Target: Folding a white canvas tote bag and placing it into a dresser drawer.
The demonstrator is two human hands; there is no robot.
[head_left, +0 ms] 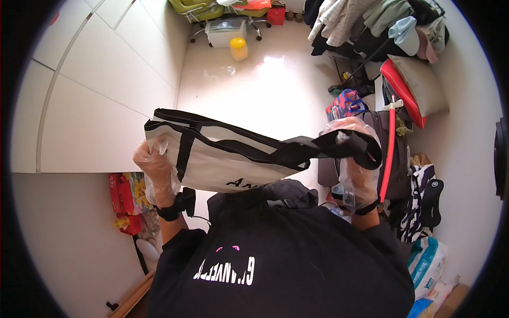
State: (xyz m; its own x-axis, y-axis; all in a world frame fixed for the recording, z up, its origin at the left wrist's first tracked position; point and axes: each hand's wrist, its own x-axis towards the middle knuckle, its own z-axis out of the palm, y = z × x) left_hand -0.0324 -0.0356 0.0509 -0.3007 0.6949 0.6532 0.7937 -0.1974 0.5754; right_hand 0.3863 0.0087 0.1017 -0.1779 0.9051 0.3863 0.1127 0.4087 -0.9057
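Note:
A white tote bag [225, 164] with black trim and black straps is held up level in front of my chest. My left hand [158, 168], in a clear plastic glove, closes on the bag's left end near its top edge. My right hand [356, 159], gloved the same way, grips the black strap [323, 144], which is pulled out to the right and loops over the hand. The bag's top edge shows two dark rims slightly apart. Its lower part is hidden in front of my black top.
White cabinets [114, 87] line the left. Ahead on the floor stand a yellow-lidded tub [238, 49], a clear storage box [225, 33] and green wheeled chairs [199, 9]. At the right are hanging clothes [366, 24], cushions [416, 87], a red pole [388, 153] and a dark suitcase [393, 183].

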